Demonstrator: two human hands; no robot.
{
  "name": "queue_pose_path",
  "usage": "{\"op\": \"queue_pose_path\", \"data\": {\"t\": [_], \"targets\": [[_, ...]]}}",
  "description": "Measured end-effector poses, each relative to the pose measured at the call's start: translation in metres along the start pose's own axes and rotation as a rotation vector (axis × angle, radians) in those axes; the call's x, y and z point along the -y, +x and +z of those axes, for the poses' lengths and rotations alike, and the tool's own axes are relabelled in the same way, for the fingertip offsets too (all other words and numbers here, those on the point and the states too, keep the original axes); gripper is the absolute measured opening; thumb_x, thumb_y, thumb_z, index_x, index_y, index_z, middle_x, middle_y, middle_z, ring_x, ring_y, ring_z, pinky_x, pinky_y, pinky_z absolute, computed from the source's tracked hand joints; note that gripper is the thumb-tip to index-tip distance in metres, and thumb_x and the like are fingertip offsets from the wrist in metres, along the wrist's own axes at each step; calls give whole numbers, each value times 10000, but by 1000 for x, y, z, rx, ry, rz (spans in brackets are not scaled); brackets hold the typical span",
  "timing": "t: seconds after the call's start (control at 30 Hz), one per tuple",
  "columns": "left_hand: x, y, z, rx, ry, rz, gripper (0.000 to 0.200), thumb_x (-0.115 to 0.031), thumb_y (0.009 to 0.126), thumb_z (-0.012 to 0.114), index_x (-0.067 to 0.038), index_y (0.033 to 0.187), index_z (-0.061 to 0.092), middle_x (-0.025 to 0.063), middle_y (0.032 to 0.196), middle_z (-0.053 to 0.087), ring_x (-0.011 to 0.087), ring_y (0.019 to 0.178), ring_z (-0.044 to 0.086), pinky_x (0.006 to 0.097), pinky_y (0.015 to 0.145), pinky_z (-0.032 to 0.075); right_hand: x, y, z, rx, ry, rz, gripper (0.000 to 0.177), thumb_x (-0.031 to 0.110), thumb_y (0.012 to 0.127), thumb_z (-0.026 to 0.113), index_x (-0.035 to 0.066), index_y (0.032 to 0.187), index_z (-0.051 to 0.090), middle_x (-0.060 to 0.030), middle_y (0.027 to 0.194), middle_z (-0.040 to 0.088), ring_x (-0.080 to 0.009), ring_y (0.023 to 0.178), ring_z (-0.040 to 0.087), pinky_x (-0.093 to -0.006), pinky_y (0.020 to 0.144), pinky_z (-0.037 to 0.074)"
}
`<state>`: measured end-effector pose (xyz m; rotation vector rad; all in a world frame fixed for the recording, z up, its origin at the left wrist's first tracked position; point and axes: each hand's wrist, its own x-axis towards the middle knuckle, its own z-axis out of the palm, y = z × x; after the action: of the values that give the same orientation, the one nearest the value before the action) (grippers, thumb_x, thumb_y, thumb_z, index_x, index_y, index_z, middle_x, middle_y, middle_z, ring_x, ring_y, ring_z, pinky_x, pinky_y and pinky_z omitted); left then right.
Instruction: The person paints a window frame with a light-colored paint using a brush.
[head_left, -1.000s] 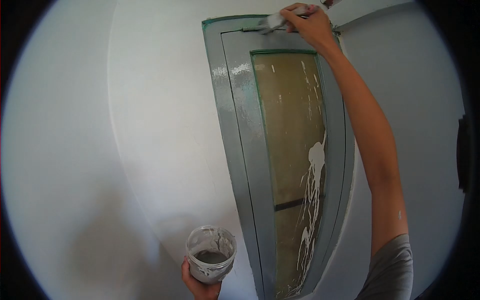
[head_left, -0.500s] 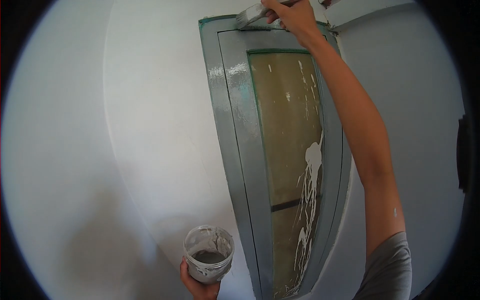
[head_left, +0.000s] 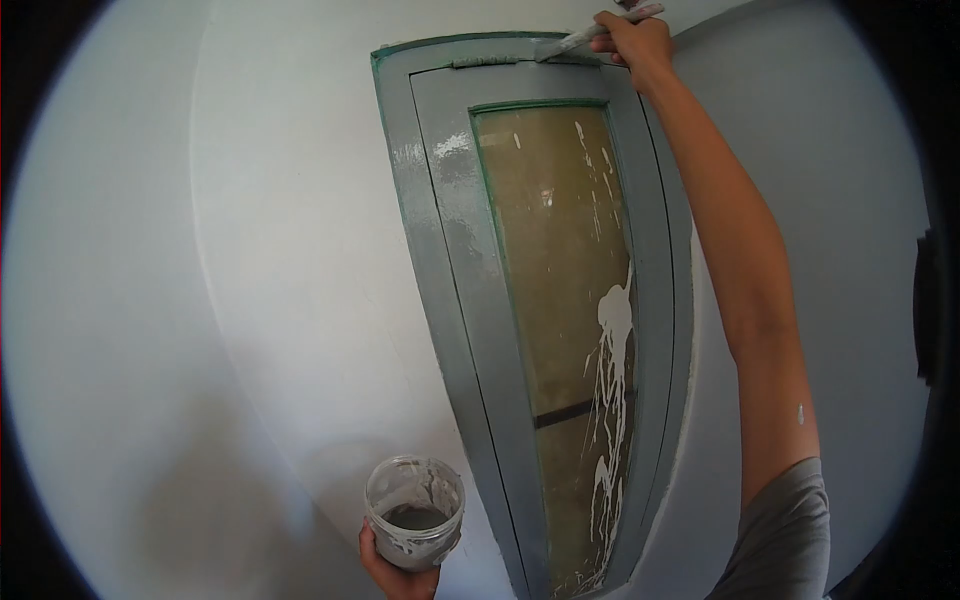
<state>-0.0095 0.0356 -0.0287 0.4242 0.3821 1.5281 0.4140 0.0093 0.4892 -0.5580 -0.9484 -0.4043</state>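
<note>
The right hand (head_left: 632, 42) is up at the top rail of the tall, grey-painted window frame (head_left: 440, 250); its fingers are clamped on the handle of a flat, paint-smeared paintbrush (head_left: 565, 45); the brush's long axis lies nearly level, handle end up and to the right of the hand, bristles pointing left of the fingers and touching the rail near its right corner. The left hand (head_left: 395, 575) sits low at the bottom edge of the view; its fingers are wrapped round the base of a clear, round plastic tub (head_left: 414, 510), held upright with grey paint in its bottom; the tub is well apart from the brush, below and to its left. The frame encloses a brownish glass pane (head_left: 560, 270) streaked with white drips; a white wall (head_left: 280, 250) lies to the left.
</note>
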Motion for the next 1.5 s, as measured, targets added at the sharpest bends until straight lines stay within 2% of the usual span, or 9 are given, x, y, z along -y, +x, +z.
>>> {"op": "queue_pose_path", "data": {"t": [0.23, 0.33, 0.53, 0.63, 0.67, 0.77, 0.87, 1.37, 1.5], "targets": [[3, 7, -11, 1, -16, -4, 601, -471, 969, 439, -45, 1381, 545, 204, 1299, 632, 440, 1154, 627, 664, 881, 542, 29, -2, -13, 14, -47, -18, 230, 161, 885, 691, -53, 800, 700, -130, 685, 696, -190, 540, 655, -309, 479, 480], [4, 5, -9, -26, -8, -8, 607, -480, 968, 439, -48, 1381, 545, 203, 1306, 628, 437, 1169, 619, 660, 886, 541, 41, -18, 25, 143, 81, -118, 227, 163, 881, 702, -51, 806, 704, -125, 683, 695, -193, 552, 662, -308, 489, 488], [8, 4, -8, -3, -32, 12, 612, -482, 962, 460, -38, 1374, 547, 200, 1305, 629, 425, 1171, 622, 633, 906, 547, 36, -37, 80, 267, 130, -70, 170, 109, 870, 723, -49, 809, 714, -131, 687, 706, -194, 533, 670, -284, 445, 474], [7, -1, -6, -17, -41, 40, 610, -473, 961, 469, -30, 1373, 547, 200, 1306, 630, 418, 1175, 622, 626, 924, 545, 21, -31, 62, 196, 19, -21, 208, 127, 871, 726, -47, 759, 708, -119, 675, 705, -186, 545, 679, -284, 441, 471], [7, -3, -6, -23, -45, 46, 608, -470, 961, 471, -28, 1372, 547, 201, 1306, 630, 415, 1176, 622, 625, 931, 544, -3, -12, 59, 198, 36, -58, 233, 126, 863, 703, -64, 729, 701, -154, 667, 703, -218, 540, 683, -331, 462, 502], [9, 1, -13, -52, -18, 53, 595, -456, 964, 473, -28, 1369, 552, 203, 1311, 628, 411, 1183, 620, 617, 944, 543, -35, 15, 27, 187, -57, -47, 267, 270, 884, 731, 4, 864, 743, -65, 713, 739, -113, 636, 708, -248, 561, 503], [5, -4, 0, -73, -23, 45, 587, -448, 964, 477, -28, 1366, 557, 201, 1320, 624, 411, 1189, 618, 609, 942, 548, -35, 21, 1, 147, -192, -114, 343, 296, 875, 739, -47, 882, 736, -79, 725, 745, -124, 640, 713, -225, 569, 507], [0, -10, 14, -69, -29, -2, 561, -426, 970, 469, -35, 1361, 562, 194, 1334, 613, 406, 1215, 600, 609, 971, 536, -43, 57, -51, -29, -837, -388, 391, 365, 863, 653, -2, 948, 759, -88, 629, 720, -212, 682, 731, -346, 745, 578], [1, -9, 15, -115, -9, 19, 555, -427, 970, 469, -43, 1360, 566, 189, 1337, 610, 402, 1216, 598, 605, 967, 538, -39, 46, -33, -31, -822, -406, 295, 257, 858, 694, -34, 870, 735, -141, 676, 719, -226, 639, 714, -359, 628, 562]]}}
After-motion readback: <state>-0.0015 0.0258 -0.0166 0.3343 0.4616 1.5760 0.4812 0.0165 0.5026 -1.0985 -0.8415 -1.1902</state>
